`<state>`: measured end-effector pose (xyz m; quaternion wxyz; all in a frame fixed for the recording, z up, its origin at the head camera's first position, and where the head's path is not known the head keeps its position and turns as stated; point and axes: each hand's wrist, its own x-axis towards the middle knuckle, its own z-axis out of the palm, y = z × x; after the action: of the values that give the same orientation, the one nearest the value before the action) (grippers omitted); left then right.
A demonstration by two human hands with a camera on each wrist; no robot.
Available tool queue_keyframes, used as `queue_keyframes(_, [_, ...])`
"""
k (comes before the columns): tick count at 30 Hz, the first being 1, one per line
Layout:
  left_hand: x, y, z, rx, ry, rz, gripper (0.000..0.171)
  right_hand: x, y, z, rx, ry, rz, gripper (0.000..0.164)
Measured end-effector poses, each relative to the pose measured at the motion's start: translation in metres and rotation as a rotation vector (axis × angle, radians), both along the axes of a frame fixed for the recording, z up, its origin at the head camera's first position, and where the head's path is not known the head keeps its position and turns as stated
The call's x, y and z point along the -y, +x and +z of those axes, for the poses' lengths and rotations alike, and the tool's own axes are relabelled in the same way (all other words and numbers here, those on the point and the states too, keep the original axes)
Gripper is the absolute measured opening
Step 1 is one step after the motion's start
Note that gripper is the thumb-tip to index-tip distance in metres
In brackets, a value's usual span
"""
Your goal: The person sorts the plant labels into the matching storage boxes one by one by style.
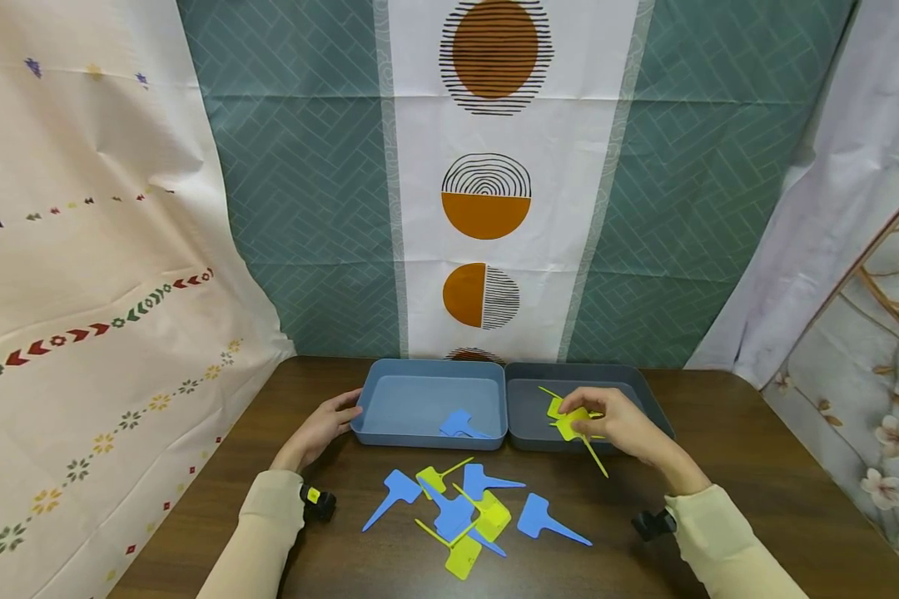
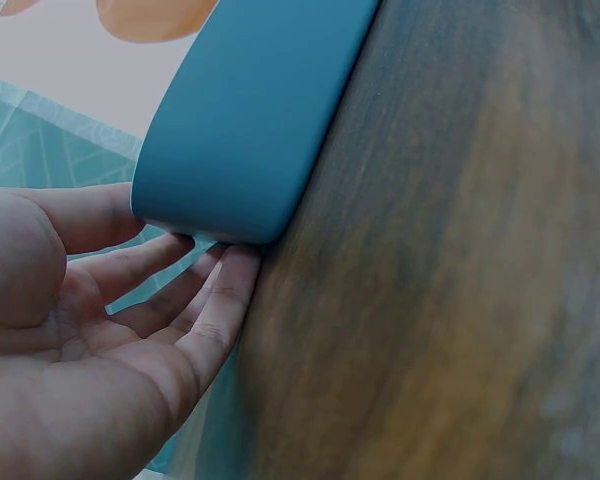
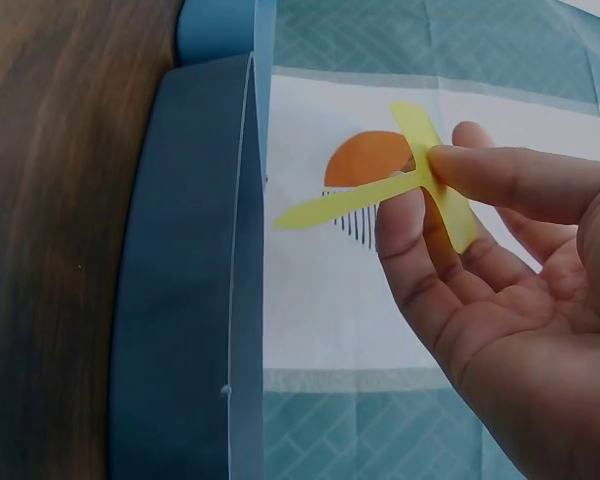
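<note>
My right hand pinches a yellow T-shaped plant label by its head, above the dark grey tray. Its pointed stem sticks out past the fingers. Other yellow labels lie in that tray, partly covered by the hand. At the left end of the light blue tray, my left hand rests its fingertips against the wall, fingers loosely extended, as the left wrist view shows. Inside the blue tray are blue plant labels.
In front of the trays, blue labels and yellow labels lie in a loose, partly overlapping pile on the dark wooden table. The two trays stand side by side. Patterned cloth hangs behind the table.
</note>
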<state>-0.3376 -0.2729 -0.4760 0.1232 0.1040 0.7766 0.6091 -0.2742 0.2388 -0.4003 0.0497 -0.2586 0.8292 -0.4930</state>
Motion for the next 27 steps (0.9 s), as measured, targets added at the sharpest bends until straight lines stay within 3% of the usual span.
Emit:
queue_keyframes(10, [-0.001,-0.001,0.000,0.005,0.008,0.017,0.056,-0.012,-0.016,0.013,-0.065,0.096,-0.053,0.021])
queue_keyframes(18, [0.000,-0.001,-0.001,-0.004,0.008,0.013,0.056,-0.021,-0.032,0.029,-0.085,0.165,-0.030,0.021])
queue_keyframes(27, [0.000,-0.002,-0.001,0.007,0.013,0.018,0.056,-0.029,-0.056,0.037,-0.085,0.257,-0.026,0.022])
